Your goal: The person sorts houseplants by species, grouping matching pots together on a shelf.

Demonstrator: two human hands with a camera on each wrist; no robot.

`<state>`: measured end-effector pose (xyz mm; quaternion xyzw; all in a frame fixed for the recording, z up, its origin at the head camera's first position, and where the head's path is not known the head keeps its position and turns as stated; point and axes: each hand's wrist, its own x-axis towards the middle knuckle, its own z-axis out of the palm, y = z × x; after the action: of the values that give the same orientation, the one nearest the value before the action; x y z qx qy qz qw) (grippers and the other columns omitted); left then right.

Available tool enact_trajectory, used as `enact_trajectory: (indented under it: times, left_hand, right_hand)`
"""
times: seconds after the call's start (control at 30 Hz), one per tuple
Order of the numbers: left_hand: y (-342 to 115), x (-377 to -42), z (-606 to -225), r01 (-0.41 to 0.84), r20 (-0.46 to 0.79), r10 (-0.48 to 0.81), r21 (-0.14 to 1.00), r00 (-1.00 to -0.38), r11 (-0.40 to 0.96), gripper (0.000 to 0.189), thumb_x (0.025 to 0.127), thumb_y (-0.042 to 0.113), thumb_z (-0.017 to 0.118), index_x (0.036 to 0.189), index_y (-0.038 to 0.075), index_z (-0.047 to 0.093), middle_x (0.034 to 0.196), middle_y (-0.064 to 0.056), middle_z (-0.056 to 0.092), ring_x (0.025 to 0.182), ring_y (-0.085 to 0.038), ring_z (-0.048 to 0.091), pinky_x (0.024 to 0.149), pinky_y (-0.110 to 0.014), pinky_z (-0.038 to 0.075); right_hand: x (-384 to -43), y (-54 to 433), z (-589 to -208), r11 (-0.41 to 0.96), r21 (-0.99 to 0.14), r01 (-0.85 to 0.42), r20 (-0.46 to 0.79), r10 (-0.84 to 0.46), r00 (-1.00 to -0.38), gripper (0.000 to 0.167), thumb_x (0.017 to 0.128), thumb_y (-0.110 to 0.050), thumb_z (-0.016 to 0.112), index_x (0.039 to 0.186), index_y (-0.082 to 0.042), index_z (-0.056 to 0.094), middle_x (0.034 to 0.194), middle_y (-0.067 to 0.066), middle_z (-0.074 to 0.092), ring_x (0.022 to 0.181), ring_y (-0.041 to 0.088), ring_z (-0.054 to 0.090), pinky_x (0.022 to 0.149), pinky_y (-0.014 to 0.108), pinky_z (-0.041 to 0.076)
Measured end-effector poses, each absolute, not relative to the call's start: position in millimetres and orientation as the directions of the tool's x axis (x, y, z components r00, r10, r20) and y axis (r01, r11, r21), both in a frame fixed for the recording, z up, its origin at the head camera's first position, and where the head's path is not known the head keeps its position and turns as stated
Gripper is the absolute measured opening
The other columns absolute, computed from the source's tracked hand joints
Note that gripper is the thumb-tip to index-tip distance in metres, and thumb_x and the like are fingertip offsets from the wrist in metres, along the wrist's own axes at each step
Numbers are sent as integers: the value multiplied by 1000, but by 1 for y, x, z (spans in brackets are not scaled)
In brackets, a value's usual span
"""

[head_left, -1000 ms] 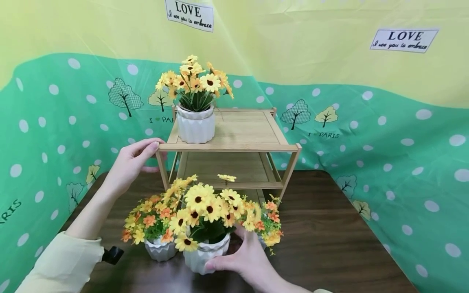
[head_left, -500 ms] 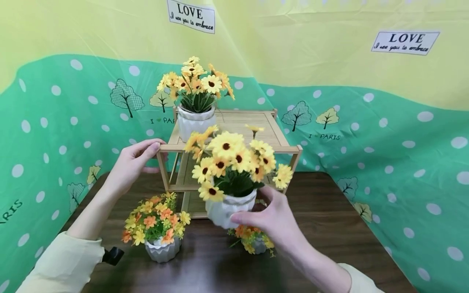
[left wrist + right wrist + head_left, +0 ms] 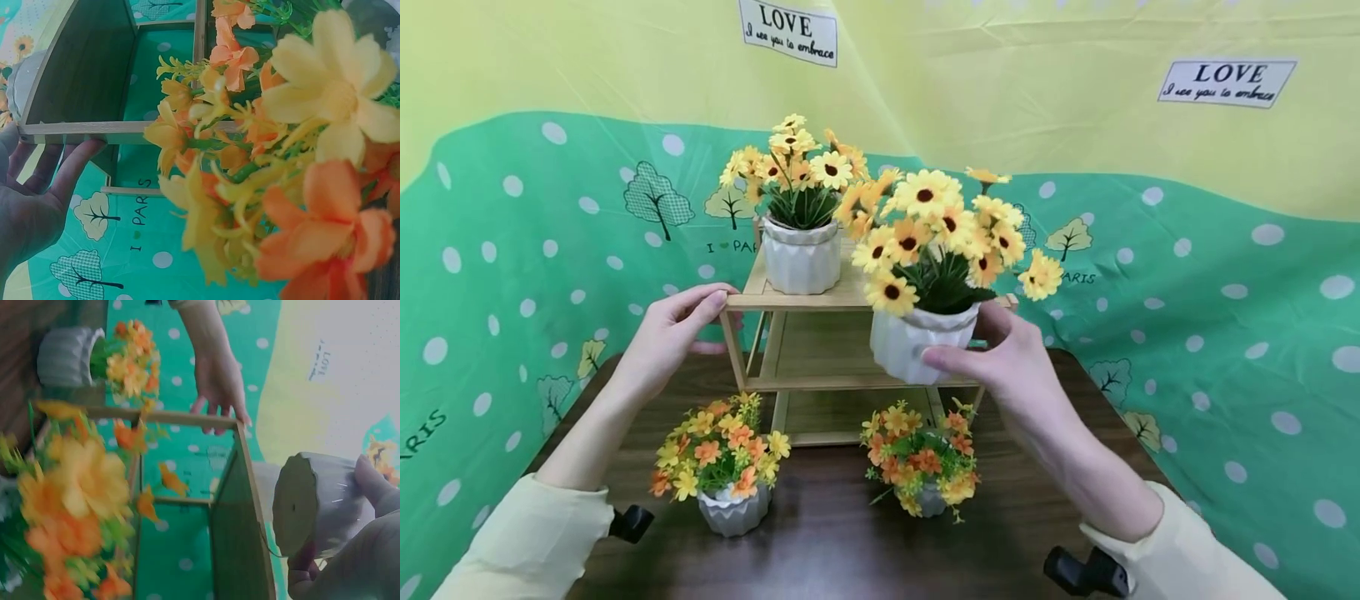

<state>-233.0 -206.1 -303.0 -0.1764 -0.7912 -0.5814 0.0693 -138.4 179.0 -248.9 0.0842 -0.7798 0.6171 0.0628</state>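
Observation:
My right hand [image 3: 1018, 367] grips a white fluted flower pot [image 3: 917, 343] with yellow daisy-like artificial flowers, thumb on its near side. The pot is raised in front of the right part of a tiered wooden shelf rack [image 3: 805, 302], slightly tilted. From the right wrist view, the bottom of this pot [image 3: 294, 506] shows above the rack's top level. At the rack's top left corner my left hand [image 3: 670, 329] holds the frame, with fingers around the corner post. A similar potted daisy [image 3: 801, 254] stands on the left of the top shelf.
Two white pots with orange and yellow flowers stand on the dark wooden table [image 3: 842, 550]: a left pot [image 3: 733, 510] and a right pot [image 3: 931, 500], both in front of the rack. A green and yellow printed curtain [image 3: 1225, 250] hangs behind.
My right hand has lifted the potted daisy from low over the table, up and to the right, to about top-shelf height. My left hand has stayed at the rack's corner.

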Motion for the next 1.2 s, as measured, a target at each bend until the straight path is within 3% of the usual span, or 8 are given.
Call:
enact_trajectory:
  times: [0.2, 0.47, 0.6, 0.9, 1.2]
  left_hand:
    - [-205, -232, -302, 348, 306, 187, 899, -934, 266, 46, 107, 44, 51, 138, 12, 62, 109, 8, 72, 111, -5, 66, 81, -39, 68]
    - [-205, -233, -301, 363, 315, 209, 894, -926, 262, 46, 108, 42, 51, 139, 9, 61, 110, 8, 70, 110, -4, 66, 79, -36, 68]
    - [-204, -233, -301, 369, 318, 218, 893, -922, 258, 47, 108, 41, 51, 138, 7, 60, 110, 8, 71, 108, -4, 67, 78, -35, 68]
    - [-205, -234, -301, 369, 319, 218, 893, -922, 256, 46, 108, 41, 51, 139, 7, 60, 110, 6, 71, 108, -5, 68, 80, -40, 68]
    - [-205, -232, -299, 362, 312, 212, 891, -926, 273, 49, 108, 43, 50, 140, 7, 59, 110, 7, 72, 110, -4, 67, 82, -40, 68]
  right_hand:
    - [-155, 193, -230, 242, -936, -256, 251, -52, -967, 43, 83, -18, 89, 118, -12, 66, 107, -1, 69, 98, 17, 63, 76, 23, 57]
    - [-189, 206, -211, 201, -945, -258, 245, -85, -966, 39, 88, -17, 84, 122, -14, 65, 107, -2, 68, 101, 15, 61, 82, 21, 57]
    - [-205, 210, -205, 259, -934, -245, 235, -72, -969, 42, 87, -21, 85, 123, -12, 64, 107, -5, 68, 102, 15, 62, 83, 22, 57]
    - [-234, 221, -202, 496, -845, -201, 205, -45, -978, 48, 83, -40, 88, 114, -14, 62, 94, -13, 63, 96, 14, 55, 80, 25, 46]
    - [-251, 224, -206, 550, -820, -160, 158, -52, -986, 51, 81, -45, 88, 107, -12, 60, 91, -11, 60, 95, 18, 51, 82, 29, 41]
